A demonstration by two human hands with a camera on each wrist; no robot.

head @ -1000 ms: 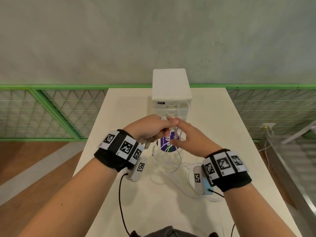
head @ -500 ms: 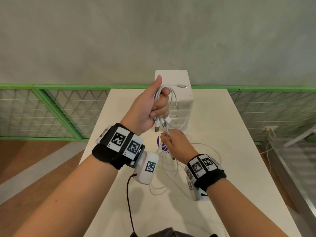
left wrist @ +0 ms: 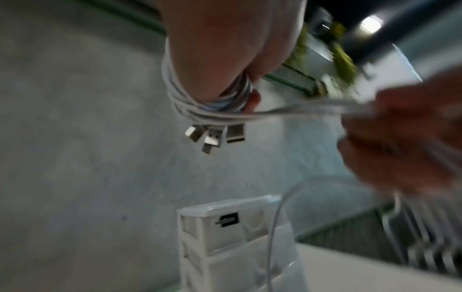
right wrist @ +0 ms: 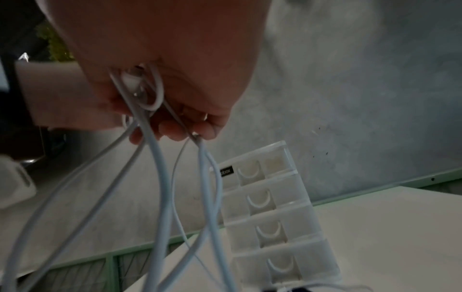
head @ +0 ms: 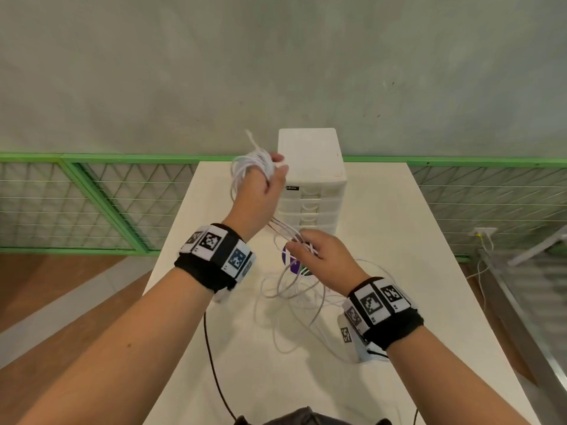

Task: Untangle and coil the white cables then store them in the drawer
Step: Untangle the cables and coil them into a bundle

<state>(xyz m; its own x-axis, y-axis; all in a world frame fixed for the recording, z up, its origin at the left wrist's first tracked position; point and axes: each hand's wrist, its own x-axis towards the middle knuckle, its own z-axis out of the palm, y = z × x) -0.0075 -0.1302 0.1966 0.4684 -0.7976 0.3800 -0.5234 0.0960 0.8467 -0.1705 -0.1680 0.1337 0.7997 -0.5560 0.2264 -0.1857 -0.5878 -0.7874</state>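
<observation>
you're mid-coil here: your left hand (head: 260,191) is raised in front of the small white plastic drawer tower (head: 313,185), fingers closed around a bundle of thin white usb cables (head: 251,167) that's wrapped in loops around the hand. in the left wrist view three metal usb plugs (left wrist: 216,136) dangle under the wraps. your right hand (head: 319,259) sits lower, just in front of the tower, fingers curled around the strands running up to the left, feeding them.

the rest of the cables lie in loose overlapping loops on the pale table (head: 399,240), so i'd say untangling isn't really finished. next move probably calls for another wrap while letting the slack slide through the right fingers, watching for snags in that pile. none of the drawers looks pulled out, so one needs opening before storing.

hard to tell: how many cables there are, whether the loops on the table are knotted, and what the purple round thing (head: 291,262) under the cables is. both wrist views are blurry.
</observation>
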